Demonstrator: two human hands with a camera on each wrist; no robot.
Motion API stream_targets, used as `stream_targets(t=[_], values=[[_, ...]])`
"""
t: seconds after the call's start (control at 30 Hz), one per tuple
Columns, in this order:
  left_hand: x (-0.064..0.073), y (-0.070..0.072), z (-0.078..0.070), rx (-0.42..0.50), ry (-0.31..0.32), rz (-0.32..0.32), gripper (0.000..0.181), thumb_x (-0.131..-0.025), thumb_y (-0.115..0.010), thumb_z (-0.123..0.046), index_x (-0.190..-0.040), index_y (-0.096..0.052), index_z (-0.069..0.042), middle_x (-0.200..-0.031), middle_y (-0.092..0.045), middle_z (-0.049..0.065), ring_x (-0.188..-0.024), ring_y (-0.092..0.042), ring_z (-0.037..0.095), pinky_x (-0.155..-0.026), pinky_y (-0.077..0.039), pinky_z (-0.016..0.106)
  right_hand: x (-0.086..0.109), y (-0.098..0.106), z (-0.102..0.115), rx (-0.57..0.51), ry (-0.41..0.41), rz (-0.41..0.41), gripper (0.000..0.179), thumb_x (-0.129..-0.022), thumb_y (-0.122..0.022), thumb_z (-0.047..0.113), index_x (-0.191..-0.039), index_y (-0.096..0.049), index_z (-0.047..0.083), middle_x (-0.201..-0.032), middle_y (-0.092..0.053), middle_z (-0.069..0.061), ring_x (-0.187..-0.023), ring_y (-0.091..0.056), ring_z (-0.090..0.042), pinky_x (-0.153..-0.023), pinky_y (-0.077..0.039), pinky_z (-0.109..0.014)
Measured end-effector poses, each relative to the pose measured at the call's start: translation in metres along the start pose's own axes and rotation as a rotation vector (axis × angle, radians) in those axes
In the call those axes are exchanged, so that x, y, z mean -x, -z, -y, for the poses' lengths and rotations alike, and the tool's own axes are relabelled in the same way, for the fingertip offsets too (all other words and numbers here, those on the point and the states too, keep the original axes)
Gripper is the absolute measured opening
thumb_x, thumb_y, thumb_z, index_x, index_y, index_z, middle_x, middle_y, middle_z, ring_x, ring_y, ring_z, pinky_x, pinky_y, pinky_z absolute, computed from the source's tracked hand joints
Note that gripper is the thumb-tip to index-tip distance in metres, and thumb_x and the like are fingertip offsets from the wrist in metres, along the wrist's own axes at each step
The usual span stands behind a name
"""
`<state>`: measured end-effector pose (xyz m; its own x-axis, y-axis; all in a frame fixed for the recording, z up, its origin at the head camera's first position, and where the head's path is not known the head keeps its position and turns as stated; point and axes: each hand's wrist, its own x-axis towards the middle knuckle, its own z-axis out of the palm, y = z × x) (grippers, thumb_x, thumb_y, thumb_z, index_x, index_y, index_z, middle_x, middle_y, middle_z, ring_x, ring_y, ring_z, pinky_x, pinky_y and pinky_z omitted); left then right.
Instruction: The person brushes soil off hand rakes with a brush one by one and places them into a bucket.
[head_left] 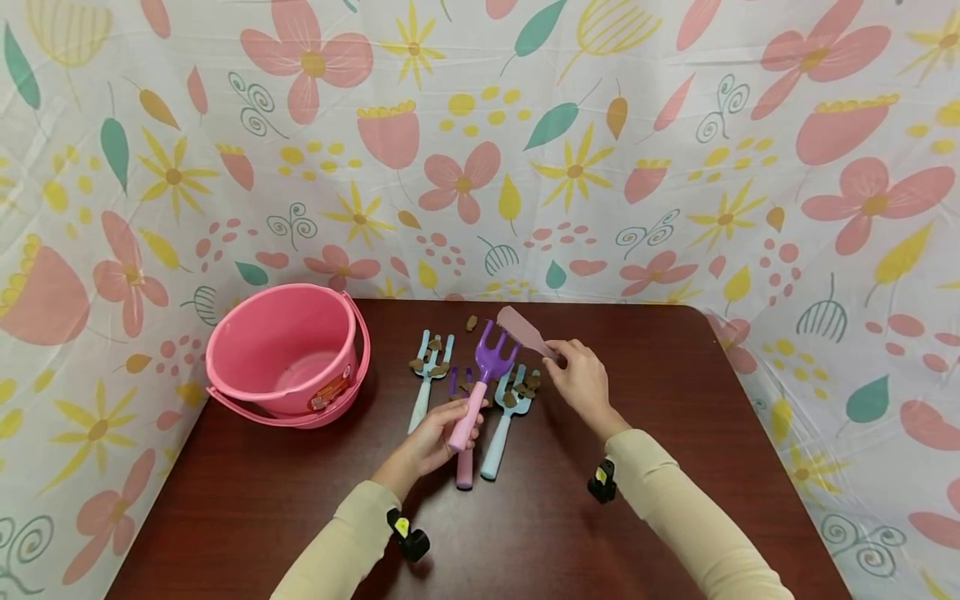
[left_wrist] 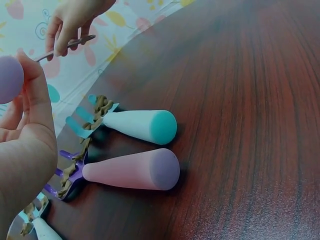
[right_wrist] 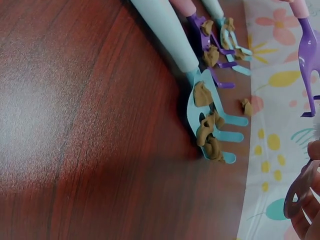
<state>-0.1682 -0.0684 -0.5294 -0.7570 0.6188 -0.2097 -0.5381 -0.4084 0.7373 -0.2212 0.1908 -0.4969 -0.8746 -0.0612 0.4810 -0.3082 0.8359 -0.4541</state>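
Note:
My left hand (head_left: 427,440) grips the pink handle of a purple garden hand fork (head_left: 492,360), its tines tilted up and away. In my right hand (head_left: 583,382) is a flat pink brush (head_left: 523,328), pinched by its handle, its head at the fork's tines. The brush's handle end (right_wrist: 296,200) shows a hole in the right wrist view. Below lie a light blue fork (head_left: 495,448) on the right, another light blue fork (head_left: 422,404) on the left, and a purple fork with a pink handle (left_wrist: 132,170) between them. Brown clay-like lumps (right_wrist: 205,129) cling to these three.
A pink bucket (head_left: 281,350) stands on the table's left side, its handle hanging down in front. One loose brown lump (head_left: 471,322) lies near the back edge of the dark wooden table (head_left: 675,517). A flowered cloth (head_left: 465,150) hangs behind and at both sides.

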Motion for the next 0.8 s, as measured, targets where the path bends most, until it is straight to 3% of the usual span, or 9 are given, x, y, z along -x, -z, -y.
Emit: stream_targets(t=[0.33, 0.43, 0.6, 0.8], values=[[0.000, -0.001, 0.002, -0.002, 0.000, -0.016, 0.034, -0.099, -0.034, -0.017, -0.128, -0.044, -0.003, -0.091, -0.058, 0.001, -0.068, -0.057, 0.010, -0.061, -0.047, 0.021, 0.000, 0.003, -0.003, 0.027, -0.018, -0.026, 0.026, -0.078, -0.072, 0.016, -0.103, -0.069, 0.013, -0.083, -0.063, -0.005, -0.066, -0.055, -0.021, -0.056, -0.044, -0.038], [-0.001, 0.000, 0.002, -0.009, 0.004, -0.018, 0.040, -0.099, -0.033, -0.017, -0.134, -0.037, 0.002, -0.090, -0.058, 0.001, -0.068, -0.056, 0.010, -0.061, -0.046, 0.021, 0.001, 0.003, -0.001, 0.004, 0.000, -0.025, 0.026, -0.079, -0.072, 0.017, -0.104, -0.069, 0.013, -0.083, -0.063, -0.005, -0.066, -0.055, -0.021, -0.055, -0.043, -0.036], [-0.001, 0.001, 0.001, -0.011, -0.001, -0.029, 0.048, -0.099, -0.032, -0.017, -0.140, -0.024, 0.007, -0.089, -0.058, 0.000, -0.067, -0.056, 0.009, -0.061, -0.046, 0.020, 0.004, 0.005, 0.004, -0.044, 0.076, -0.014, 0.027, -0.080, -0.070, 0.017, -0.107, -0.068, 0.013, -0.087, -0.063, -0.004, -0.070, -0.055, -0.019, -0.055, -0.041, -0.032], [0.000, 0.002, 0.000, 0.005, -0.029, -0.034, 0.039, -0.099, -0.034, -0.017, -0.131, -0.037, 0.004, -0.089, -0.059, 0.001, -0.066, -0.056, 0.009, -0.060, -0.047, 0.020, 0.009, 0.005, 0.009, -0.066, 0.200, 0.020, 0.030, -0.078, -0.072, 0.013, -0.108, -0.067, 0.015, -0.089, -0.062, -0.001, -0.069, -0.049, -0.012, -0.053, -0.038, -0.027]])
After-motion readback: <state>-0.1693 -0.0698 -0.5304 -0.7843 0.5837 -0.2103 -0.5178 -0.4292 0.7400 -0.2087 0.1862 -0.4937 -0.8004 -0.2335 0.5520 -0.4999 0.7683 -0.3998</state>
